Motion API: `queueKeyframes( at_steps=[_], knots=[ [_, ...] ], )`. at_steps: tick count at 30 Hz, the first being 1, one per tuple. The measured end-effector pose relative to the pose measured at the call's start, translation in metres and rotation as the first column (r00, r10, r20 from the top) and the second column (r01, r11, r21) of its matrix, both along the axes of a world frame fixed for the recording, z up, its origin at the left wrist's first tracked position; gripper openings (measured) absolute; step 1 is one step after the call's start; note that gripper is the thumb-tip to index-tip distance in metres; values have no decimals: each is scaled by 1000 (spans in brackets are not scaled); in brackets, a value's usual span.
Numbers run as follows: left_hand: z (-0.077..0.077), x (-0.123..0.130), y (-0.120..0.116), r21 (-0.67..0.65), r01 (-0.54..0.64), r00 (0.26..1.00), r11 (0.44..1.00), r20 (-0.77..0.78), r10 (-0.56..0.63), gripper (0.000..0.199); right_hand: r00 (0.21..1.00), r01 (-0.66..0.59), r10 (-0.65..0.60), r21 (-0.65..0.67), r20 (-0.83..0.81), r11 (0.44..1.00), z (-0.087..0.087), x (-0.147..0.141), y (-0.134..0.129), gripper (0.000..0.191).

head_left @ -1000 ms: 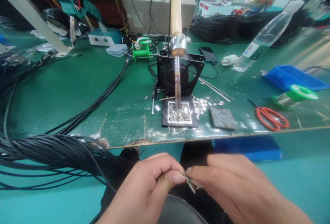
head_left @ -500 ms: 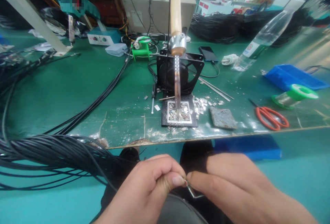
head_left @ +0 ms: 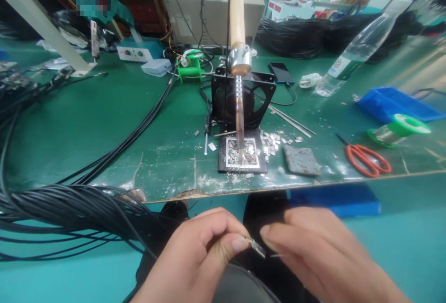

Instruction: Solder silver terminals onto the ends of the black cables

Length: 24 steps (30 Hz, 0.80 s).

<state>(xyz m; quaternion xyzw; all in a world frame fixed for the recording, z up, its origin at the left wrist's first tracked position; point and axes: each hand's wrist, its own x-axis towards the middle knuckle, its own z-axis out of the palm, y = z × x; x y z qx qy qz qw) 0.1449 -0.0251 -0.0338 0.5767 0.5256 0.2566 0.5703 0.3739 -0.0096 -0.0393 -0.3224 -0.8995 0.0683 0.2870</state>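
Observation:
My left hand (head_left: 209, 247) hovers in front of the bench edge, thumb and forefinger pinched on a small cable end (head_left: 258, 248). Bits of red and green and a silvery metal tip show past the thumb. Just to its right, a little apart from that tip, is my right hand (head_left: 310, 247) with its fingers curled closed. A thin silvery metal piece (head_left: 276, 255) sticks out from under those fingers; most of it is hidden and its kind cannot be made out.
A soldering iron (head_left: 238, 29) points down over a square tray (head_left: 228, 163) of metal bits, before a black fan (head_left: 256, 117). Rightward lie a grey block (head_left: 301, 160), red-handled scissors (head_left: 369, 159), a solder spool (head_left: 400, 131) and a blue bin (head_left: 393, 103). Black cables (head_left: 87, 210) hang left.
My right hand has drawn away to the right from my left fingertips, opening a gap. The metal tip of the cable end now shows more fully. My left hand has hardly moved.

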Motion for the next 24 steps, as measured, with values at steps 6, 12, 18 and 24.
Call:
queueKeyframes(
  at_steps=[6,12,18,24],
  knots=[
    [0,2,-3,59,-95,992,994,-77,100,20,954,189,-240,-261,-180,947,-9,-4,-6,13],
    [-5,5,-7,146,-137,983,980,-100,152,16,921,164,-265,-332,-286,929,-11,-24,-14,12],
    [-6,4,-8,193,-116,981,974,-132,143,15,954,155,-212,-258,-210,954,-16,-20,-16,16],
    [-6,6,-8,216,-118,981,969,-128,148,17,967,178,-205,-172,-153,969,-10,-23,-11,26]
  ],
)
